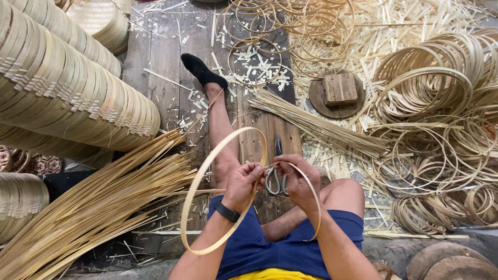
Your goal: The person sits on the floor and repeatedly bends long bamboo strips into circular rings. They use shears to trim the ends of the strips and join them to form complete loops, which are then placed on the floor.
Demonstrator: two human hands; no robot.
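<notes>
A thin bamboo strip bent into a hoop point(199, 176) stands in front of my lap. My left hand point(244, 184) pinches the hoop where its ends overlap. My right hand point(295, 179) grips the other side of the loop and holds grey-handled scissors point(275, 179), their dark blade pointing up and away from me. Both hands meet above my blue shorts. My left wrist wears a black band point(227, 211).
Stacked bamboo rims point(67, 88) rise at the left. A sheaf of long bamboo strips point(98, 202) lies by my left side. Finished hoops point(441, 93) pile at the right. A round wooden block point(338, 93) and a strip bundle point(316, 124) lie ahead on the planks.
</notes>
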